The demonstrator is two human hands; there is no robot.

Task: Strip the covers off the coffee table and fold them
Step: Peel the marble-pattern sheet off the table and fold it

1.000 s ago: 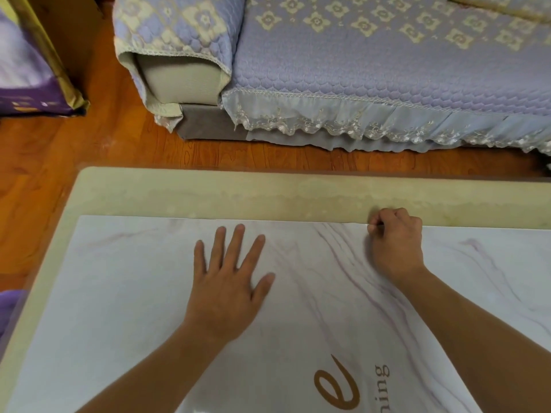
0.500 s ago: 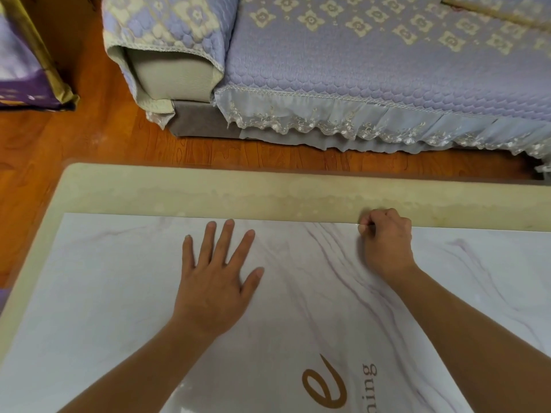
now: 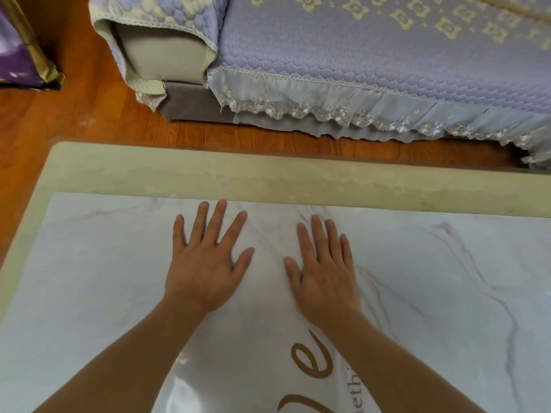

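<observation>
Sofa (image 3: 387, 55) beyond table (image 3: 268, 177); both hands flat on cover (image 3: 104, 278).

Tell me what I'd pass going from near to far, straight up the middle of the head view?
Marble-print cover → both hands, left hand and right hand, flat on it → bare beige table edge → wooden floor → sofa with lilac quilted cover.

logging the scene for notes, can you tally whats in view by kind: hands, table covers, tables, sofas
hands: 2, left hand and right hand, both flat on the cover
table covers: 1, white marble-print cover
tables: 1, beige coffee table
sofas: 1, sofa with lilac quilted throw
total: 5
</observation>
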